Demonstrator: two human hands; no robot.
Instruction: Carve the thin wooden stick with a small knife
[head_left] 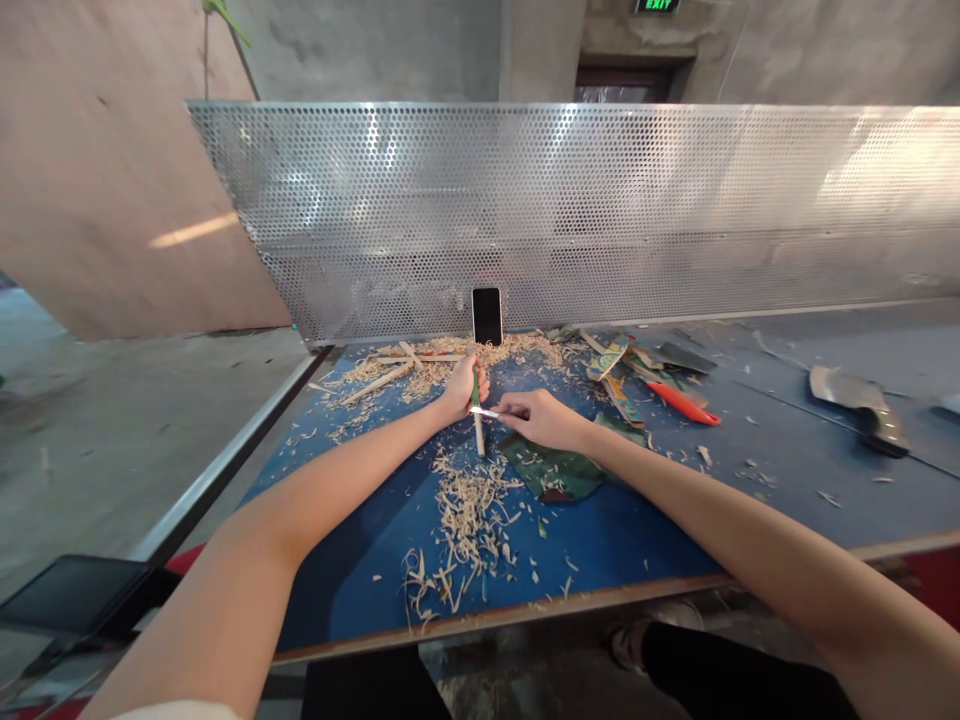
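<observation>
Over the middle of the blue table [360,560], my left hand [459,388] is closed around the upper part of a wooden stick [480,438]. The stick has a green face near my fingers and pale bare wood at its lower end. My right hand [541,415] grips a small knife [489,413], its blade lying across the stick just below my left hand. The knife's handle is mostly hidden in my fingers. Curly wood shavings [469,520] lie heaped below the stick's end. A dark green cloth-like piece [559,470] lies beneath my right wrist.
A phone [487,316] leans against the perforated metal screen [420,200] at the back. Pale sticks [379,383] lie among shavings at left. Painted wood pieces [611,360], a red-handled tool [682,403] and a curved metallic piece [855,400] lie at right.
</observation>
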